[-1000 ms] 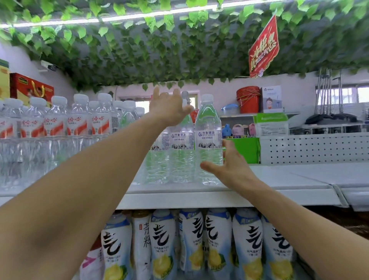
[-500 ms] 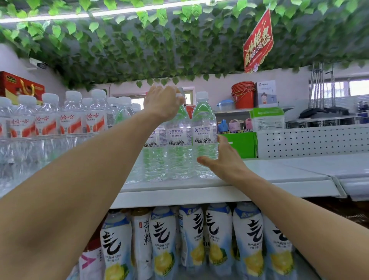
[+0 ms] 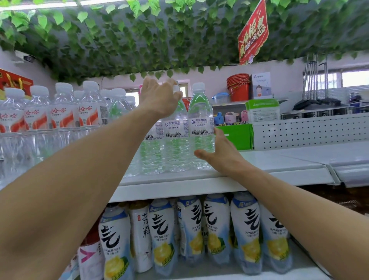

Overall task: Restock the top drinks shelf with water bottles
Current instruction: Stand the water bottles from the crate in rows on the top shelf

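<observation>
Clear glossy plastic water bottles (image 3: pixel 200 128), smooth white metal top shelf (image 3: pixel 269 163), perforated panel (image 3: pixel 311 130)

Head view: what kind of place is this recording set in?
Most likely a small grocery or convenience shop. White retail shelving holds rows of water bottles, labelled drinks pack the shelf below, and a red promotional sign hangs overhead.

Green artificial leaves (image 3: pixel 123 40) covering ceiling; light strip (image 3: pixel 95 2) glowing along top edge. Red hanging sign (image 3: pixel 253 33) dangling at upper right. Pale wall (image 3: pixel 215 74) running behind. Window (image 3: pixel 354 78) letting in daylight at far right. White perforated panel (image 3: pixel 311 131) standing at right. Stacked red buckets (image 3: pixel 238 87) sitting on rear ledge.
</observation>
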A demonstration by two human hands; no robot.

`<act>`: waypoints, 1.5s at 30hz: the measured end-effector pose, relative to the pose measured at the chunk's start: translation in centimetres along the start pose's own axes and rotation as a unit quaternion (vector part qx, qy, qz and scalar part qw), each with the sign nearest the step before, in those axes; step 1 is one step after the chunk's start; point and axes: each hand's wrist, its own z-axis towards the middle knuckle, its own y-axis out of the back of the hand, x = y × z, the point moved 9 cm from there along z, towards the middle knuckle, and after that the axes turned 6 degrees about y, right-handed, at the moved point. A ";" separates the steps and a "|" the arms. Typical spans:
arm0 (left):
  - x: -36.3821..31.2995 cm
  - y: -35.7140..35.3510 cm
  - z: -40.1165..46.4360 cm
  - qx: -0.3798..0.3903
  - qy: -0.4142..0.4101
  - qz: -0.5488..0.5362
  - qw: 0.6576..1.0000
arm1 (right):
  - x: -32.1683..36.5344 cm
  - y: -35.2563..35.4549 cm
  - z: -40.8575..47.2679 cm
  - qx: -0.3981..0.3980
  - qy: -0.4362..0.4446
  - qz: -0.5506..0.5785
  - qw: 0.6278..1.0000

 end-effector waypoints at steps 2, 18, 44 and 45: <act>-0.1 0.0 -0.8 -0.003 -0.001 0.014 1.000 | 0.3 0.1 -0.8 0.012 -0.004 -0.019 1.000; -11.5 -7.9 -33.7 0.170 0.049 -0.360 0.916 | -5.7 11.9 -23.7 0.004 0.044 -0.187 0.981; -29.2 -47.1 -97.4 0.668 0.489 -0.192 0.526 | -54.8 5.8 -82.9 0.373 -0.582 -0.147 0.708; -29.4 -48.2 -98.6 0.672 0.485 -0.182 0.530 | -55.7 5.2 -83.9 0.361 -0.591 -0.143 0.707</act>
